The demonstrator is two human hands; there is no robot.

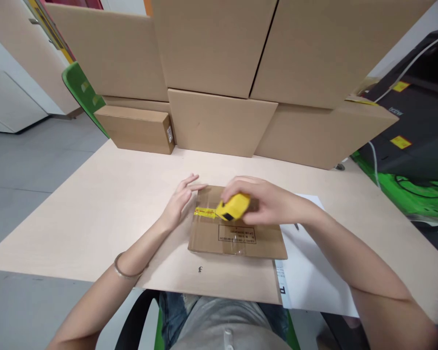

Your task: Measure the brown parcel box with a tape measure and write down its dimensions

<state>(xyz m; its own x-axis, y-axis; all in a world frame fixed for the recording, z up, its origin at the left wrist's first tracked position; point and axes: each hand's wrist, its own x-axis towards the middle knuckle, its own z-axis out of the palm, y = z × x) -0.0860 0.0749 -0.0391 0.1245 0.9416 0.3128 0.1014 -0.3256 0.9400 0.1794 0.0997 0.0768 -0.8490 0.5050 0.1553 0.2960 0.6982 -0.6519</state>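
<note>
A flat cardboard box (208, 238) with black printed text lies on the table in front of me. My right hand (253, 197) grips a yellow tape measure (237, 206) just over the box top. A short length of its yellow blade (204, 212) runs left across the box to the left edge. My left hand (180, 201) is at the box's upper left corner, fingers stretched out, one fingertip at the corner; nothing is in it.
Large cardboard boxes (219, 124) stand along the table's far side, with a smaller closed box (136, 129) at the left. White paper (314, 272) lies to the right, under my right forearm. A black machine (416, 116) stands at the far right beside something green (419, 194).
</note>
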